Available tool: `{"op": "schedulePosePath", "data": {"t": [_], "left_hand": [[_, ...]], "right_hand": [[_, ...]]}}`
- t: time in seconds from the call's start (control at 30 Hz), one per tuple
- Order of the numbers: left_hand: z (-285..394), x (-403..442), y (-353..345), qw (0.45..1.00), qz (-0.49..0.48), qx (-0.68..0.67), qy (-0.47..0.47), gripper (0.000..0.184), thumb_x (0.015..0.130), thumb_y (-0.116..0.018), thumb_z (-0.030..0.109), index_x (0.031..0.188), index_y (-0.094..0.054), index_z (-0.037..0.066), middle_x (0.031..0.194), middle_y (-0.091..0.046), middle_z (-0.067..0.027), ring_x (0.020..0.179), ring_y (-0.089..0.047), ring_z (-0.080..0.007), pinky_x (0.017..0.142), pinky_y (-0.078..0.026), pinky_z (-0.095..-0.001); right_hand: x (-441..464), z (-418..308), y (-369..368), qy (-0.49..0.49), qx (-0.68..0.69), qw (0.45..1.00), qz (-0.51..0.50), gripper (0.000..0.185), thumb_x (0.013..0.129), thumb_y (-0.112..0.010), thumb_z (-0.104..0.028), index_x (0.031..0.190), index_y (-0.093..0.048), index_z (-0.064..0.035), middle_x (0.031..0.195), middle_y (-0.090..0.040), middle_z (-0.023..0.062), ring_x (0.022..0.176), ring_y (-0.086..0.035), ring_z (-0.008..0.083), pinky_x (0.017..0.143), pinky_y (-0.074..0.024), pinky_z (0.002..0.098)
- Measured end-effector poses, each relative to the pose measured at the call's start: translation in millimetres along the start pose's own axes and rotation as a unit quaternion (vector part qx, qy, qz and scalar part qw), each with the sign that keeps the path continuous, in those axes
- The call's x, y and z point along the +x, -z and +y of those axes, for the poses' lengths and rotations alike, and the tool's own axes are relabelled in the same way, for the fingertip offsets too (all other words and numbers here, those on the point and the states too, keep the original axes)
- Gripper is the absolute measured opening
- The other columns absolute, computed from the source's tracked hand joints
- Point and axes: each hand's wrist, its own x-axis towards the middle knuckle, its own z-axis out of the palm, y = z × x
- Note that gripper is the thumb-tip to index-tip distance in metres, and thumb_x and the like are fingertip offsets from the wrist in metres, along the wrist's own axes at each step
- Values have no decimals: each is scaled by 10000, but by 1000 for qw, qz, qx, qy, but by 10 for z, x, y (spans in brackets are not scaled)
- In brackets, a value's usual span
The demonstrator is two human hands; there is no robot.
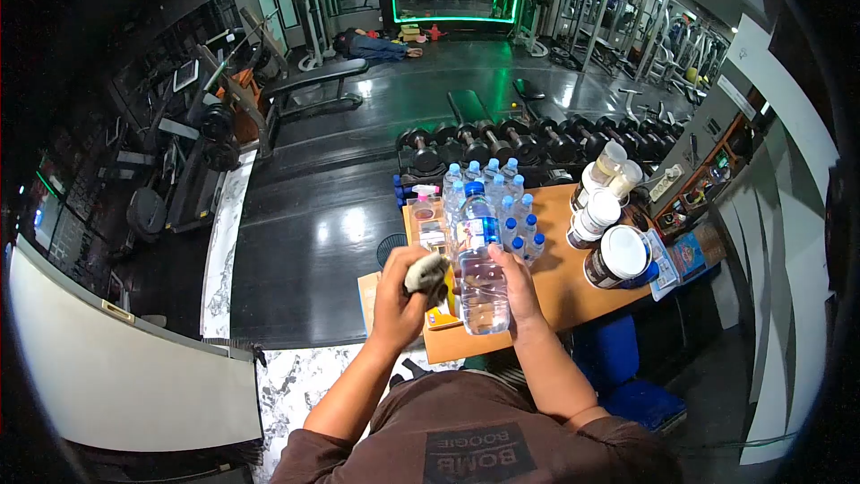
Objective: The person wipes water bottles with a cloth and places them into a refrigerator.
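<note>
A large clear water bottle with a blue cap and a blue-and-white label stands upright in my right hand, whose fingers are wrapped round its lower right side. My left hand is closed on a bunched grey-and-white cloth, just left of the bottle. Behind the held bottle, several smaller water bottles with blue caps stand grouped on the wooden table. A yellow packet lies at the table's near left corner, partly hidden by the bottle and my left hand.
White-lidded tubs stand on the table's right side, near papers. A blue chair is below the table. Dumbbells line a rack behind it. A person lies on the floor far back. A bench stands left.
</note>
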Motion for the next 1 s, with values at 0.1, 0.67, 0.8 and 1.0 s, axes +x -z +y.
{"op": "schedulePosePath", "data": {"t": [0.1, 0.67, 0.8, 1.0], "left_hand": [[-116, 194, 34, 1000, 4, -2, 9, 475, 826, -457, -195, 1236, -598, -1, 1183, -571, -91, 1113, -610, -178, 989, -491, -297], [246, 743, -67, 947, -101, 287, -101, 491, 757, -713, -92, 1223, -634, 41, 1188, -617, -146, 1088, -558, -391, 965, -467, -445], [340, 704, 10, 958, -148, 229, -90, 452, 790, -697, -90, 1214, -618, 45, 1179, -593, -158, 1112, -542, -398, 947, -470, -476], [202, 675, -34, 976, -109, 177, -70, 453, 766, -734, -92, 1190, -638, 35, 1155, -615, -162, 1122, -572, -404, 953, -473, -451]], "right_hand": [[4, 102, 45, 10, 17, 999, -27, 429, 1065, -604, -331, 1365, -579, -25, 1180, -711, 112, 995, -734, 206, 817, -622, 373], [-68, 217, -99, 26, -19, 996, -85, 659, 1091, -484, -264, 1677, -205, -145, 1373, -588, 120, 1104, -672, 210, 905, -607, 389], [-83, 207, -69, 9, 22, 995, -95, 679, 1078, -482, -230, 1684, -191, -136, 1384, -581, 114, 1119, -664, 202, 905, -603, 364], [-44, 162, -98, 11, 18, 995, -99, 671, 1076, -483, -216, 1679, -201, -130, 1390, -575, 108, 1127, -661, 191, 896, -604, 350]]}}
